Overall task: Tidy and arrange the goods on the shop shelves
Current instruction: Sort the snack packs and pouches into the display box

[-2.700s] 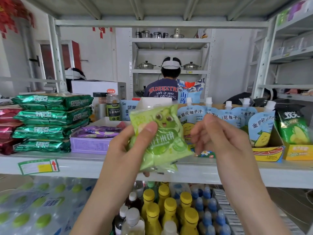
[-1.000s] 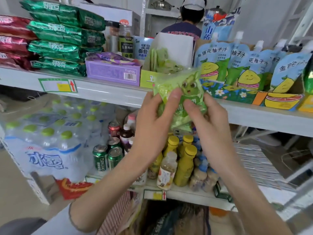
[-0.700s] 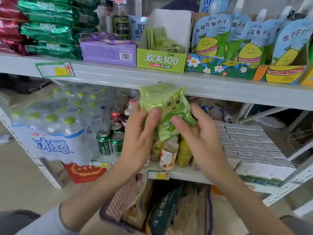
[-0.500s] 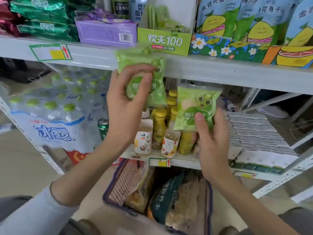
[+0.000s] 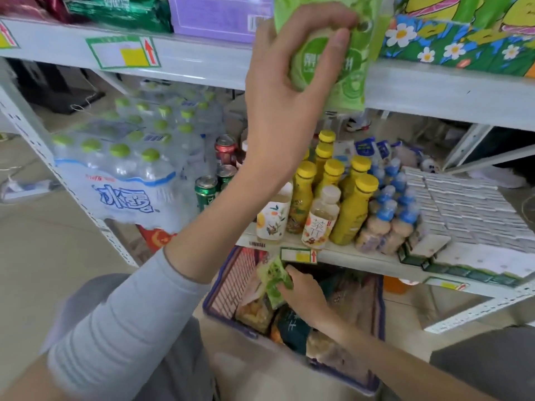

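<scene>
The right hand [image 5: 307,296] has dropped into the basket [image 5: 223,285] since a moment ago, its fingers pinching a crumpled green packet [image 5: 275,280]. The left hand [image 5: 283,91] has risen, fingers curled round a glossy lime-green packet [image 5: 347,70] with white lettering, held against the upper shelf [image 5: 434,88] edge.

A pale grey long sleeve [image 5: 130,322], smooth with faint creases, covers the left arm. Its cuff ends partway along the forearm, leaving the wrist and left hand [image 5: 286,82] bare. The right hand [image 5: 304,293] and forearm are bare. Grey trousers [image 5: 179,366] show below, blurred, with darker grey cloth [image 5: 486,363] at lower right.
</scene>
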The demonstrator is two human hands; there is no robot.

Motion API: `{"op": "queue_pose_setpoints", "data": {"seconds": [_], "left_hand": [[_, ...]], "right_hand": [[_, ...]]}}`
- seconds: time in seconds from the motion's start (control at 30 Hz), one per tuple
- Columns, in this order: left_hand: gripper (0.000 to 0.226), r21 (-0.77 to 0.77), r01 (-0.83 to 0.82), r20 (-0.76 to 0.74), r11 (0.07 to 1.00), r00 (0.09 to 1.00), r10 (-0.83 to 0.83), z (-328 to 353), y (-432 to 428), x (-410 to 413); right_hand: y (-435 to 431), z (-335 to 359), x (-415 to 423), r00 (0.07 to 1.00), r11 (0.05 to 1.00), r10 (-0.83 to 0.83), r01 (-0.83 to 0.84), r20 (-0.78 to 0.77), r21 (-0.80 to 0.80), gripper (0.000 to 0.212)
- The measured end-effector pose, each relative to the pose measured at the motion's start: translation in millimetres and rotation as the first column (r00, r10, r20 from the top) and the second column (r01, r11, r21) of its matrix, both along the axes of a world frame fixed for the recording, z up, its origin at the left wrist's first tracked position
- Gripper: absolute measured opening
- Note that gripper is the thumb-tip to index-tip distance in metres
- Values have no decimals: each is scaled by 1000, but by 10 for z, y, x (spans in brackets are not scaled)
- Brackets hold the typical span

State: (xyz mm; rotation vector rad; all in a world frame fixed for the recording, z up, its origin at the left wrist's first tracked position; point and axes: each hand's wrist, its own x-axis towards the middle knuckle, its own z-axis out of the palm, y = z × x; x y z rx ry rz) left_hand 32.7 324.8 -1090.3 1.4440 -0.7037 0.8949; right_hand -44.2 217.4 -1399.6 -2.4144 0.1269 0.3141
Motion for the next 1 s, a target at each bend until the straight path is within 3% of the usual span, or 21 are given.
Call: {"op": "queue_pose_setpoints", "data": {"seconds": [0.2, 0.33, 0.63, 0.77, 0.9, 1.0], "left_hand": [[11, 20, -35, -62, 999, 997, 36, -258, 103, 80], [11, 55, -11, -53, 998, 999, 14, -344, 152, -4], [12, 352, 8, -88, 936, 996, 24, -1018, 487, -285], [16, 614, 33, -59, 788, 998, 3, -1387, 690, -358], [18, 851, 18, -3, 526, 1000, -30, -1701, 799, -390], [16, 936, 4, 18, 353, 998, -61, -1859, 848, -384]], "right_hand": [[-84, -267, 38, 986, 987, 162, -163, -48, -17, 35], [-59, -249, 121, 984, 983, 179, -179, -22, -27, 39], [-140, -365, 168, 977, 977, 210, -211, -40, -41, 42], [-152, -410, 114, 960, 961, 262, -269, -101, -61, 39], [-127, -434, 29, 938, 935, 321, -336, -131, -114, 29], [-97, -542, -32, 919, 885, 365, -392, -150, -250, 8]]}}
